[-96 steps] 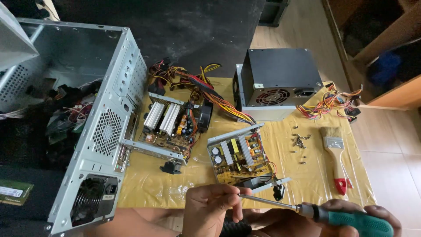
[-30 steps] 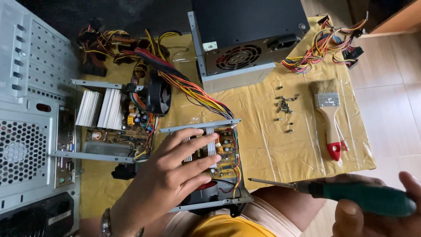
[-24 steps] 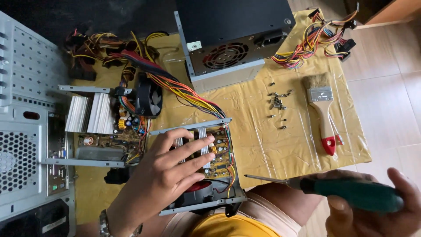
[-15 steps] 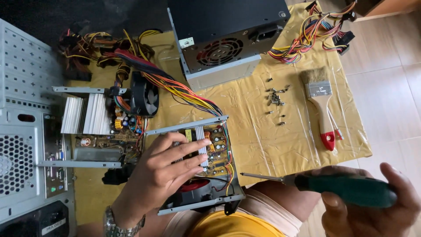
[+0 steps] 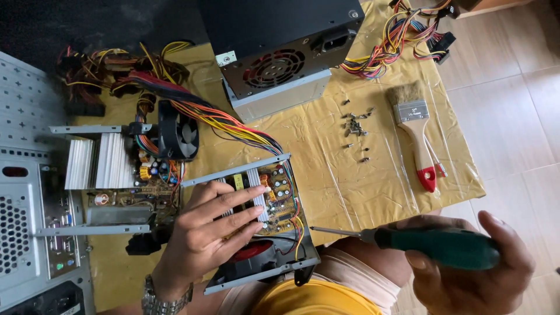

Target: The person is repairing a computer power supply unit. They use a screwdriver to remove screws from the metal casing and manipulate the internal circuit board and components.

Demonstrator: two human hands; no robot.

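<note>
My left hand (image 5: 210,230) lies flat on an opened power supply unit (image 5: 279,201), its fingers spread over the circuit board and heat sinks. A red fan (image 5: 252,252) shows at the unit's near end. My right hand (image 5: 466,274) grips a green-handled screwdriver (image 5: 429,245). Its metal tip (image 5: 315,229) points left and stops just right of the open unit, not touching it. A metal watch (image 5: 166,300) sits on my left wrist.
A second opened power supply (image 5: 122,175) with a black fan (image 5: 178,137) and a bundle of coloured wires (image 5: 221,119) lies to the left. A closed power supply box (image 5: 280,52) stands behind. Loose screws (image 5: 356,125) and a paintbrush (image 5: 417,131) rest on the yellow sheet (image 5: 361,181). A computer case (image 5: 29,192) fills the left edge.
The camera view has shifted, so the whole scene sits further left and nearer. My left hand stays on the open unit and my right hand keeps the screwdriver in the same pose.
</note>
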